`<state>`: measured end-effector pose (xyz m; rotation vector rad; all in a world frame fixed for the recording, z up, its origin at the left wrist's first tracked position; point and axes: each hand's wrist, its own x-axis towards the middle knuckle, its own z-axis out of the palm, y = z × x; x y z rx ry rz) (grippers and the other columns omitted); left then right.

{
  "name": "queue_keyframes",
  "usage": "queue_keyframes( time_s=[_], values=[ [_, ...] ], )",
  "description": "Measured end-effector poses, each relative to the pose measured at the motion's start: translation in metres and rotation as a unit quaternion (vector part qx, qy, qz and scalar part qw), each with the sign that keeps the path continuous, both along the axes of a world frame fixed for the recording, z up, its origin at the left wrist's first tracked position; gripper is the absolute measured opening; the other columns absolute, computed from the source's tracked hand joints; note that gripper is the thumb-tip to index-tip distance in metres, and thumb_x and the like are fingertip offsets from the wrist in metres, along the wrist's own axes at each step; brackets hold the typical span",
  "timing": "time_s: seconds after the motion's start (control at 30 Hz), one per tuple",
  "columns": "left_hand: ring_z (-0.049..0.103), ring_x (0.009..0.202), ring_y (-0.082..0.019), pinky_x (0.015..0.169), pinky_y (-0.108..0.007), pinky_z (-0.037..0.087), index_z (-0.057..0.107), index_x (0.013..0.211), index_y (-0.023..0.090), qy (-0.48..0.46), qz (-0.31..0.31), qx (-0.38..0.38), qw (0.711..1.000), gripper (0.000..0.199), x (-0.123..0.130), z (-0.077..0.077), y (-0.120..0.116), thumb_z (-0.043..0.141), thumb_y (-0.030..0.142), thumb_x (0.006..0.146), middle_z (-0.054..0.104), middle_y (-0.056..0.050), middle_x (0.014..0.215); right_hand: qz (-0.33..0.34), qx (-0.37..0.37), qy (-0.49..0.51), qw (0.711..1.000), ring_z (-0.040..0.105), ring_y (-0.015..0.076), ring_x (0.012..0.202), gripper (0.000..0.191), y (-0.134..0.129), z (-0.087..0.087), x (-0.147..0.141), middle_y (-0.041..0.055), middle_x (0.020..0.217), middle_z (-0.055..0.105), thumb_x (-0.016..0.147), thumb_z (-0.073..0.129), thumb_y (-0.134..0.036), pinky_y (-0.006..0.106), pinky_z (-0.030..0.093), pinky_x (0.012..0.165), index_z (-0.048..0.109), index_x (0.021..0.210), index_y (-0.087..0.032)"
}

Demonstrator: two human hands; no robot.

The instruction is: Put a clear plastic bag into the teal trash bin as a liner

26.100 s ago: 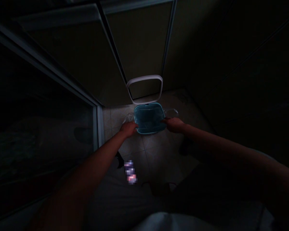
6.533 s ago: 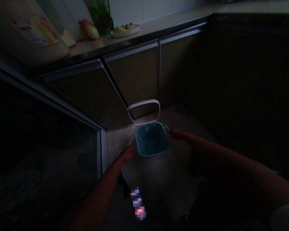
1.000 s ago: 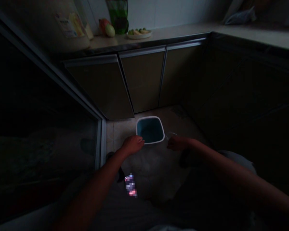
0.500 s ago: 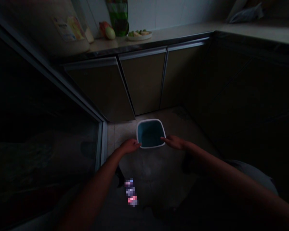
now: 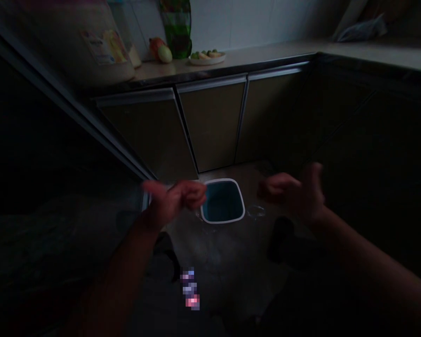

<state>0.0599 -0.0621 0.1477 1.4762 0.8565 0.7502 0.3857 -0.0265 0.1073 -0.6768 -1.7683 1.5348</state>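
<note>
A small bin (image 5: 223, 220) with a white rim and teal inside stands on the floor below the cabinets. My left hand (image 5: 173, 196) is just left of its rim, overlapping the edge in view; whether they touch I cannot tell. Its fingers are curled and the thumb sticks out to the left. To the bin's right, apart from it, is my right hand (image 5: 294, 189), blurred, fingers curled and thumb up. Nothing shows in either hand. A faint clear shape (image 5: 256, 212), perhaps thin plastic or a wet mark, lies beside the bin.
Cabinet doors (image 5: 214, 126) rise behind the bin. On the counter (image 5: 266, 52) are a plate (image 5: 207, 60) of green and pale pieces, a round pale green item (image 5: 164, 54), a green bottle (image 5: 177, 32) and a large labelled container (image 5: 105, 47). A dark glass panel runs down the left.
Both hands have let go of the bin's rim and moved apart, the right one farther out. Their fingers are now curled with thumbs out. The bin stays on the floor.
</note>
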Motion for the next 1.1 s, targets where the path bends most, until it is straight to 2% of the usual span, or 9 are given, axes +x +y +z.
queue_keyframes(
  time_s=[0.07, 0.13, 0.23, 0.5, 0.6, 0.7, 0.8, 0.93, 1.1],
  values=[
    [0.016, 0.045, -0.01, 0.043, -0.027, 0.021, 0.025, 0.059, 0.027, -0.052, 0.014, -0.097, 0.994, 0.086, -0.008, -0.041, 0.042, 0.006, 0.111, 0.061, 0.018, 0.007, 0.05, -0.05, -0.12, -0.04, 0.991, 0.013, 0.0118, 0.045, 0.08, 0.037, -0.034, 0.005, -0.0064, 0.054, 0.014, 0.076, -0.005, -0.102, 0.029, 0.016, 0.043, 0.02, 0.062, -0.028],
    [0.01, 0.041, -0.008, 0.04, -0.025, 0.015, 0.022, 0.06, 0.027, -0.068, 0.064, -0.178, 0.98, 0.085, -0.019, -0.083, 0.075, 0.003, 0.11, 0.061, 0.013, 0.01, 0.048, -0.095, -0.19, -0.067, 0.975, 0.01, 0.0108, 0.044, 0.078, 0.067, -0.068, 0.01, -0.0074, 0.052, 0.011, 0.077, -0.001, -0.103, 0.027, 0.011, 0.041, 0.017, 0.062, -0.028],
    [0.011, 0.041, -0.007, 0.04, -0.023, 0.015, 0.024, 0.061, 0.027, -0.092, 0.07, -0.239, 0.964, 0.085, -0.03, -0.118, 0.092, 0.006, 0.109, 0.062, 0.017, 0.01, 0.049, -0.096, -0.236, -0.056, 0.965, 0.011, 0.0104, 0.044, 0.076, 0.083, -0.097, 0.016, -0.0075, 0.053, 0.014, 0.08, 0.002, -0.101, 0.025, 0.011, 0.042, 0.017, 0.063, -0.028],
    [0.014, 0.043, -0.008, 0.043, -0.026, 0.019, 0.026, 0.062, 0.027, -0.105, 0.077, -0.233, 0.964, 0.084, -0.026, -0.101, 0.074, 0.01, 0.11, 0.063, 0.018, 0.009, 0.051, -0.135, -0.211, -0.093, 0.963, 0.014, 0.0127, 0.048, 0.073, 0.072, -0.077, 0.016, -0.0064, 0.055, 0.016, 0.083, -0.005, -0.095, 0.027, 0.016, 0.046, 0.019, 0.068, -0.028],
    [0.018, 0.043, -0.007, 0.044, -0.024, 0.021, 0.028, 0.063, 0.026, -0.079, 0.108, -0.209, 0.969, 0.078, -0.025, -0.106, 0.072, 0.034, 0.103, 0.075, 0.021, 0.009, 0.051, -0.152, -0.185, -0.104, 0.965, 0.017, 0.013, 0.048, 0.069, 0.072, -0.074, 0.015, -0.0057, 0.056, 0.018, 0.087, 0.003, -0.092, 0.027, 0.019, 0.046, 0.021, 0.068, -0.028],
    [0.025, 0.044, -0.006, 0.046, -0.021, 0.023, 0.035, 0.066, 0.023, -0.013, 0.184, -0.158, 0.97, 0.061, -0.029, -0.123, 0.068, 0.068, 0.072, 0.08, 0.03, 0.01, 0.054, -0.18, -0.149, -0.149, 0.961, 0.024, 0.012, 0.05, 0.065, 0.071, -0.087, 0.012, -0.0054, 0.056, 0.026, 0.089, 0.031, -0.088, 0.027, 0.024, 0.049, 0.03, 0.068, -0.027],
    [0.037, 0.047, -0.007, 0.047, -0.019, 0.027, 0.046, 0.071, 0.021, 0.107, 0.212, -0.142, 0.961, 0.038, -0.037, -0.148, 0.061, 0.07, 0.05, 0.08, 0.042, 0.008, 0.058, -0.181, -0.088, -0.283, 0.938, 0.039, 0.0126, 0.055, 0.054, 0.06, -0.114, 0.002, -0.0016, 0.061, 0.045, 0.093, 0.048, -0.072, 0.027, 0.032, 0.053, 0.045, 0.072, -0.023],
    [0.05, 0.055, -0.011, 0.053, -0.023, 0.04, 0.058, 0.08, 0.019, 0.256, 0.123, -0.181, 0.942, 0.023, -0.049, -0.185, 0.045, 0.064, 0.041, 0.081, 0.054, 0.004, 0.062, -0.046, -0.026, -0.482, 0.875, 0.062, 0.0154, 0.068, 0.028, 0.029, -0.151, -0.018, 0.0045, 0.082, 0.069, 0.1, 0.048, -0.041, 0.026, 0.042, 0.064, 0.065, 0.097, -0.019],
    [0.063, 0.077, -0.018, 0.066, -0.027, 0.049, 0.066, 0.101, 0.017, 0.311, 0.043, -0.183, 0.932, 0.029, -0.052, -0.22, 0.028, 0.067, 0.038, 0.082, 0.069, -0.003, 0.085, 0.063, 0.095, -0.566, 0.817, 0.071, 0.0273, 0.106, 0.035, -0.003, -0.181, -0.036, 0.0135, 0.128, 0.07, 0.096, 0.062, -0.04, 0.031, 0.049, 0.083, 0.071, 0.123, -0.02]
  ],
)
